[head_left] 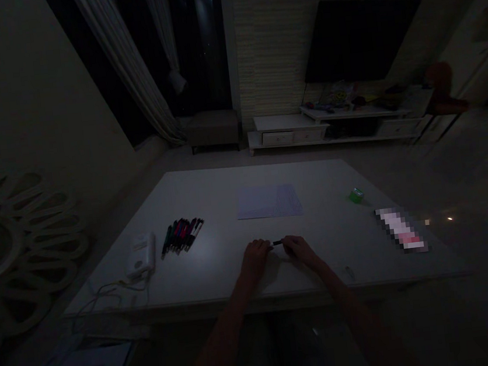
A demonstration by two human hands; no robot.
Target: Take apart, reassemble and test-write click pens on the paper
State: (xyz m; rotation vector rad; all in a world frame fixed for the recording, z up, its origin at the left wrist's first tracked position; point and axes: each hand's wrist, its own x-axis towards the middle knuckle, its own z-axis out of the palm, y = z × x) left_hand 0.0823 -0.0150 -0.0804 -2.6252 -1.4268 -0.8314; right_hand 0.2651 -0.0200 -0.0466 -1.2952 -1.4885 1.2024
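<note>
Both of my hands meet over the near middle of the white table, closed on the two ends of a pen (278, 242). A short black stretch of it shows between the fingers, with a pale bit at its left. My left hand (256, 255) grips the left end and my right hand (298, 248) the right end; the fingers cover the rest. Beyond them lies a sheet of paper (257, 203), its right part covered in faint marks. To the left, several pens (182, 236) lie side by side in a pile.
A white box-shaped device (141, 254) with cables (106, 288) sits at the table's left. On the right are a small green container (356, 195) and a blurred-out phone-like object (401, 229). A small clear item (349, 272) lies near the front edge. The room is dim.
</note>
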